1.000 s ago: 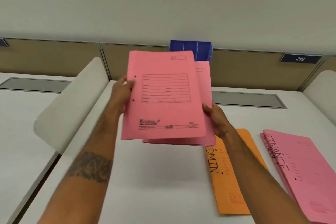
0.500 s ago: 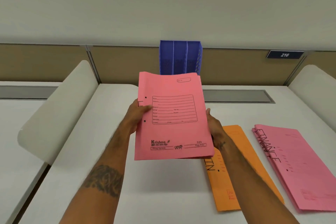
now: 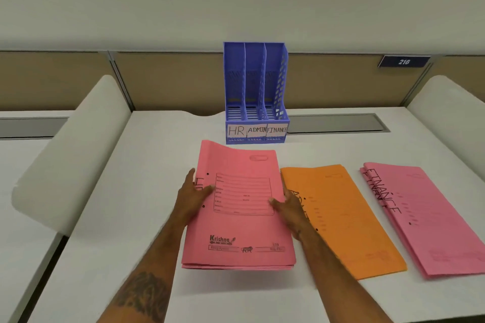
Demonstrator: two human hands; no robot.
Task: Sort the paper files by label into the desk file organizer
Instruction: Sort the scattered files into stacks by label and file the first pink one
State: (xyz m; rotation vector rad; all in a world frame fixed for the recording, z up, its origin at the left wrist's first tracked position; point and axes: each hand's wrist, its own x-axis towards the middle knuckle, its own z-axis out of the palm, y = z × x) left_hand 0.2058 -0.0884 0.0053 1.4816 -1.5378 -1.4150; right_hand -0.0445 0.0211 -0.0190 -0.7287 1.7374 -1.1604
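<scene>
A small stack of pink files (image 3: 244, 220) lies low over the white desk in front of me, held at both side edges. My left hand (image 3: 193, 198) grips its left edge, partly covering handwritten letters there. My right hand (image 3: 288, 207) grips its right edge. A blue three-slot file organizer (image 3: 256, 92) stands at the back of the desk, labelled HR, ADMIN and FINANCE, with all slots holding nothing. An orange file (image 3: 343, 220) marked ADMIN lies to the right. Further right lies a pink pile (image 3: 430, 220) marked FINANCE.
White curved dividers rise at the left (image 3: 70, 155) and right (image 3: 451, 107) of the desk (image 3: 126, 217). A grey cable tray (image 3: 338, 123) runs along the back, under a tan partition with a sign reading 216 (image 3: 404, 61).
The pink files came down from chest height, where they hid the organizer, to just above the desk. The two files are now squared into one stack.
</scene>
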